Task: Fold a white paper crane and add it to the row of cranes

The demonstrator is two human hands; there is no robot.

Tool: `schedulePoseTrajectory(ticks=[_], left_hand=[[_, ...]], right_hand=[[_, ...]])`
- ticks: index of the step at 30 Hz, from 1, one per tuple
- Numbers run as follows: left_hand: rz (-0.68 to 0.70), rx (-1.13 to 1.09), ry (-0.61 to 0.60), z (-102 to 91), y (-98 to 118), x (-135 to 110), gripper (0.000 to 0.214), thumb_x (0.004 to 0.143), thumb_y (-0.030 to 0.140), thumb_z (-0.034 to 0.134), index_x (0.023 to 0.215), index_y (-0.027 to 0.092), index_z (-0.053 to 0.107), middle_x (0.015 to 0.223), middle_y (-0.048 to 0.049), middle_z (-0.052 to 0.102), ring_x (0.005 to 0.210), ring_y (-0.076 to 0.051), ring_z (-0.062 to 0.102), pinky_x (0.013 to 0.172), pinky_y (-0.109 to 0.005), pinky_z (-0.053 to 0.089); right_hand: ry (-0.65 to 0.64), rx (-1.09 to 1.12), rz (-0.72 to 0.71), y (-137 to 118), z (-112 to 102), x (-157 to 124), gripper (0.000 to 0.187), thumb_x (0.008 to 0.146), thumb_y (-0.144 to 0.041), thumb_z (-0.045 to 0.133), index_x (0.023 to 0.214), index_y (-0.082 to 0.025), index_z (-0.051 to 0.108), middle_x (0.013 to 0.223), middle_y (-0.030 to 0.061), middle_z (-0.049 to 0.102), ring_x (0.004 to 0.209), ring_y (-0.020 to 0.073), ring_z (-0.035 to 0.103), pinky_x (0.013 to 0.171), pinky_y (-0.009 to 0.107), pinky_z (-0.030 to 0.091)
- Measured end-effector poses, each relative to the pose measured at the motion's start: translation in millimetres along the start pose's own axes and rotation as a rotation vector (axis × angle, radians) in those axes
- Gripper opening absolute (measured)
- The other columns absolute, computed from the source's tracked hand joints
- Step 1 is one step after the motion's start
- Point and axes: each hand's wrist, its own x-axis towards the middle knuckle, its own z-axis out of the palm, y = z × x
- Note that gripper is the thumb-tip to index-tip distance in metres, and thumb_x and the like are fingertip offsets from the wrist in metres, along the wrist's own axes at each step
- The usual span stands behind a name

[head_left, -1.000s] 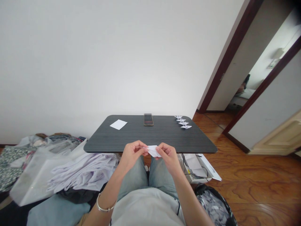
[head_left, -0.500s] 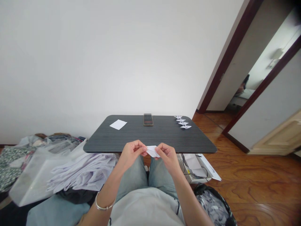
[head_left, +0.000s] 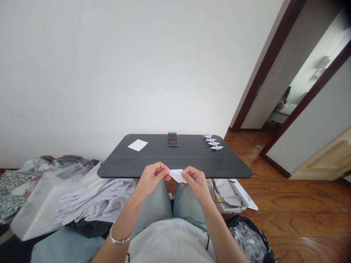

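Observation:
A small piece of folded white paper (head_left: 177,175) is stretched between my two hands at the near edge of the dark table (head_left: 153,160). My left hand (head_left: 153,177) pinches its left tip between thumb and fingers. At its right end, the thumb and fingers of my right hand (head_left: 195,179) are closed on the paper. Several folded paper cranes (head_left: 216,148) stand in a row at the table's far right. A flat white sheet (head_left: 138,145) lies at the far left. The finer creases of the held paper are too small to make out.
A phone-like device (head_left: 172,139) stands at the table's back, by the wall. Piled clothes (head_left: 98,199) are on the left. Under the table's right side is a box (head_left: 230,197) with cables, near a black bag (head_left: 249,239) of scraps. Beyond the doorway a person is partly visible.
My left hand has shifted slightly left, and more of the folded paper's left end shows between my hands. My right hand stays almost still.

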Motion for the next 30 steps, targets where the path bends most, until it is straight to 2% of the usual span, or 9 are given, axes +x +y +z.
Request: schedulePoseTrajectory(ticks=[7, 15, 24, 30], left_hand=[[0.004, 0.009, -0.028, 1.9, -3.2, -0.8, 0.017, 0.069, 0.028, 0.066, 0.071, 0.011, 0.062, 0.065, -0.0031, 0.066, 0.059, -0.012, 0.059, 0.061, -0.023, 0.047], [0.043, 0.086, 0.017, 2.3, -5.3, -0.4, 0.015, 0.070, 0.026, 0.065, 0.067, 0.012, 0.063, 0.060, -0.0022, 0.065, 0.058, -0.013, 0.060, 0.059, -0.023, 0.046], [0.103, -0.014, 0.011, 1.2, -9.4, 0.9, 0.018, 0.068, 0.026, 0.068, 0.062, 0.014, 0.056, 0.055, -0.0001, 0.063, 0.054, -0.011, 0.058, 0.056, -0.022, 0.046], [0.057, -0.032, 0.005, 2.6, -2.3, -1.6, 0.021, 0.067, 0.032, 0.068, 0.065, 0.013, 0.057, 0.055, -0.0011, 0.064, 0.053, -0.012, 0.059, 0.057, -0.023, 0.047]], right_hand=[[0.012, -0.022, -0.005, -0.2, 0.4, -1.1, 0.029, 0.074, -0.041, 0.061, 0.060, -0.016, 0.053, 0.053, -0.0020, 0.053, 0.048, 0.0096, 0.047, 0.044, 0.020, 0.042], [0.004, -0.044, -0.018, 1.7, 0.7, -0.8, 0.029, 0.075, -0.040, 0.060, 0.060, -0.017, 0.052, 0.053, -0.0018, 0.053, 0.047, 0.0099, 0.047, 0.044, 0.020, 0.040], [-0.001, -0.027, -0.019, -0.9, -0.8, -2.1, 0.028, 0.076, -0.039, 0.059, 0.061, -0.017, 0.053, 0.053, -0.0023, 0.052, 0.048, 0.0098, 0.046, 0.044, 0.020, 0.039], [0.019, -0.035, -0.019, -3.8, -0.1, -3.7, 0.029, 0.076, -0.040, 0.059, 0.061, -0.016, 0.053, 0.054, -0.0017, 0.053, 0.048, 0.0097, 0.047, 0.045, 0.020, 0.040]])
